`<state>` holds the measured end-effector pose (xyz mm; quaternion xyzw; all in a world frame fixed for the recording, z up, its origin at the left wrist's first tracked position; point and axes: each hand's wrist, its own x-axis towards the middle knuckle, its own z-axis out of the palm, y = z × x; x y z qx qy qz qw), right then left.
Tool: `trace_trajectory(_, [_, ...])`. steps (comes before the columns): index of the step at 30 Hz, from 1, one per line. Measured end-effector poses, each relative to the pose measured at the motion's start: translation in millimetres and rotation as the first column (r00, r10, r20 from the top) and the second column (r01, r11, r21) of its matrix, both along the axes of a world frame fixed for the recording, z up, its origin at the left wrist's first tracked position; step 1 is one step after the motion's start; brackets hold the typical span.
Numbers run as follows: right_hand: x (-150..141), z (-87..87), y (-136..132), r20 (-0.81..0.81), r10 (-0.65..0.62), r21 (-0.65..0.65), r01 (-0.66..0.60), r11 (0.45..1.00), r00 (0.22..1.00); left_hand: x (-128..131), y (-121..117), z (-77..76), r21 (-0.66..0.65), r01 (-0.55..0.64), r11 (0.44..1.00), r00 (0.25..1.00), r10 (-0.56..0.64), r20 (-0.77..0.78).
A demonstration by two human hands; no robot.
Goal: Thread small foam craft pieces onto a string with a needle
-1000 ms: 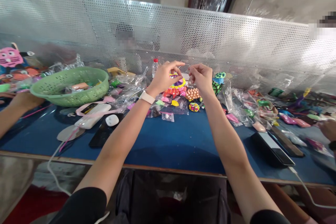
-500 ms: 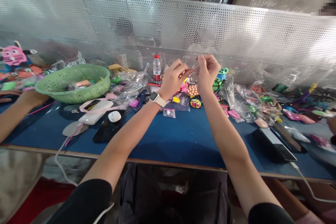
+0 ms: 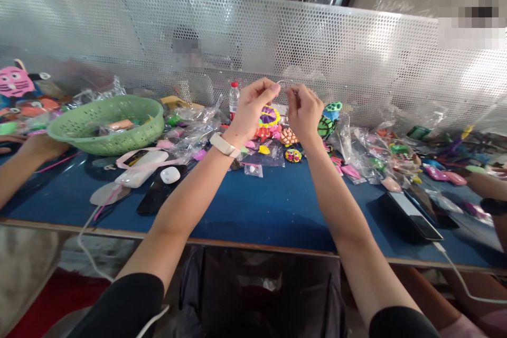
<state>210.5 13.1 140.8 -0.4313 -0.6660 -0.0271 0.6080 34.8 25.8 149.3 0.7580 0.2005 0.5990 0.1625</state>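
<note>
My left hand, with a pale watch band on its wrist, is raised over the far part of the blue table, thumb and fingertips pinched. Beside it my right hand makes a pinch too, a small gap apart. Something thin and pale shows by the left fingertips, too fine to name. Behind and below the hands lie colourful clay figures: a purple and yellow piece, an orange bumpy piece and a green and black shell-like figure. A small yellow round figure lies nearer, beside a yellow lump.
A green basket stands left, a person's hand at its side. Near it are a white device and a black phone with a white case on top. Plastic bags and a dark stand lie right. A perforated metal screen runs behind.
My left hand has turned, hiding the watch face, and its fingertips have risen. My right hand has shifted slightly left and down. At the far right another person's forearm has come further into view.
</note>
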Motion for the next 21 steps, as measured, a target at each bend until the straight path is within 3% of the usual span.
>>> trace_trajectory(4, [-3, 0.7, 1, 0.025, 0.035, -0.013, -0.035, 0.999, 0.999, -8, -1, 7.2, -0.02, 0.102, 0.995, 0.995, -0.102, 0.022])
trace_trajectory(6, [-3, 0.7, 2, 0.045, 0.053, -0.012, -0.053, 0.999, 0.998, -12, -3, 9.8, -0.02, 0.085, 0.996, 0.996, -0.085, 0.007])
trace_trajectory(9, [-1, -0.3, 4, 0.098, 0.082, 0.016, -0.084, 0.996, 0.992, -22, -6, 14.1, 0.048, -0.08, 0.996, 0.996, 0.082, -0.041])
trace_trajectory(12, [-3, -1.2, 4, 0.167, 0.176, 0.037, -0.185, 0.982, 0.97, -33, -5, 18.5, 0.169, -0.251, 0.953, 0.965, 0.259, -0.027])
trace_trajectory(14, [-5, -1.3, 4, 0.187, 0.244, 0.025, -0.253, 0.967, 0.952, -37, -3, 20.1, 0.248, -0.304, 0.92, 0.947, 0.319, -0.021])
trace_trajectory(17, [-8, -0.6, 6, 0.146, 0.294, 0.01, -0.298, 0.954, 0.945, -34, -1, 19.7, 0.282, -0.244, 0.928, 0.958, 0.275, -0.077])
trace_trajectory(21, [-8, 1.7, 12, 0.04, 0.341, 0.027, -0.342, 0.939, 0.939, -25, -4, 16.6, 0.188, -0.091, 0.978, 0.98, 0.121, -0.157])
